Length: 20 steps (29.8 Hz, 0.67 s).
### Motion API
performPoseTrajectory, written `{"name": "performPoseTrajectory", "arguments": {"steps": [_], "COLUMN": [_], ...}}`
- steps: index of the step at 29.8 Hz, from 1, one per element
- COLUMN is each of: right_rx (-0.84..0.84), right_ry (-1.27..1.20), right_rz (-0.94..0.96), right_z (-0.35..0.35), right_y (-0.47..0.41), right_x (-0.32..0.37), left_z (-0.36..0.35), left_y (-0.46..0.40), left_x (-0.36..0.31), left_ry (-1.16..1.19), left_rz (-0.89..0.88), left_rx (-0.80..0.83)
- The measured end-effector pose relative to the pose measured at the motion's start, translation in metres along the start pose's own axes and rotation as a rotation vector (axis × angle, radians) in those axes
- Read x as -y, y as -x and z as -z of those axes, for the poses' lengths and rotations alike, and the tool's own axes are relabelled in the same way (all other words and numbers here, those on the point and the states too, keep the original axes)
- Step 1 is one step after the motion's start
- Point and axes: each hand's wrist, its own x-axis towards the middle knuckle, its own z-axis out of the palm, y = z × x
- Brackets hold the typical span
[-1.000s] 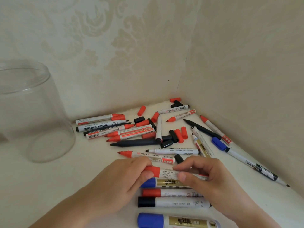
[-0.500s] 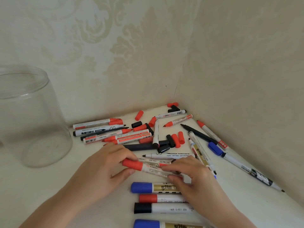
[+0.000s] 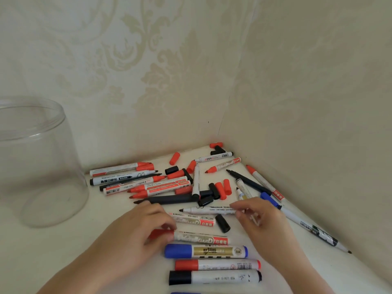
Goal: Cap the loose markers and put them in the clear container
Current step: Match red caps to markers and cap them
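Clear glossy plastic container (image 3: 40, 164), smooth plastic markers (image 3: 205, 251) with printed labels, matt embossed wallpaper (image 3: 148, 71).

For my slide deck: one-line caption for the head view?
Left hand sets a capped red marker in a row; right hand hovers; clear container empty.

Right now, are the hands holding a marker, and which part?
The left hand touches the red cap end of a red marker lying on the table; whether it truly grips is unclear. The right hand holds nothing, its fingers loosely curled.
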Motion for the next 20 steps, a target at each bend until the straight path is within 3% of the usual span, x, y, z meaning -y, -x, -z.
{"name": "performPoseTrajectory", "arguments": {"steps": [5, 15, 20], "right_rx": [0.112, 0.29, 0.275], "right_ry": [0.294, 0.575, 0.588], "right_rz": [-0.029, -0.16, -0.2], "right_z": [0.003, -0.03, -0.037], "right_y": [-0.032, -0.098, -0.106], "right_x": [0.008, 0.014, 0.01], "left_z": [0.003, 0.015, 0.021], "left_y": [0.0, 0.003, 0.002], "left_x": [-0.007, 0.002, 0.014], "left_ry": [0.023, 0.079, 0.099], "left_rz": [-0.02, 0.041, 0.125], "left_rx": [-0.021, -0.222, -0.369]}}
